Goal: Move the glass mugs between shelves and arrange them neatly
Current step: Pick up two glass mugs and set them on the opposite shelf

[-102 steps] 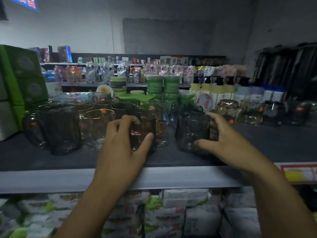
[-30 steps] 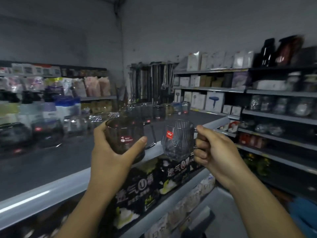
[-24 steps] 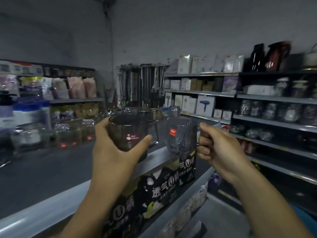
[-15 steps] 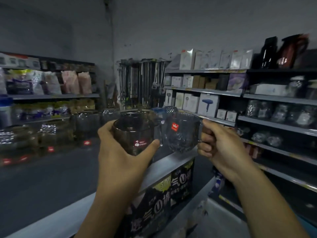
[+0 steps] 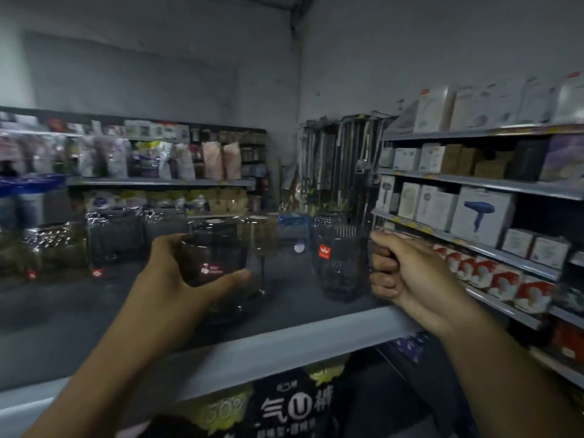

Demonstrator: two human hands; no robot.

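My left hand [image 5: 177,279] wraps the body of a smoky glass mug [image 5: 215,259], my right hand [image 5: 409,276] grips a ribbed glass mug [image 5: 343,267] by its handle, with the grey shelf [image 5: 284,350] beneath both.

I see bare shelf [image 5: 79,317] along the front edge, room to pass; glassware row [image 5: 115,238] blocks the back (left through centre).
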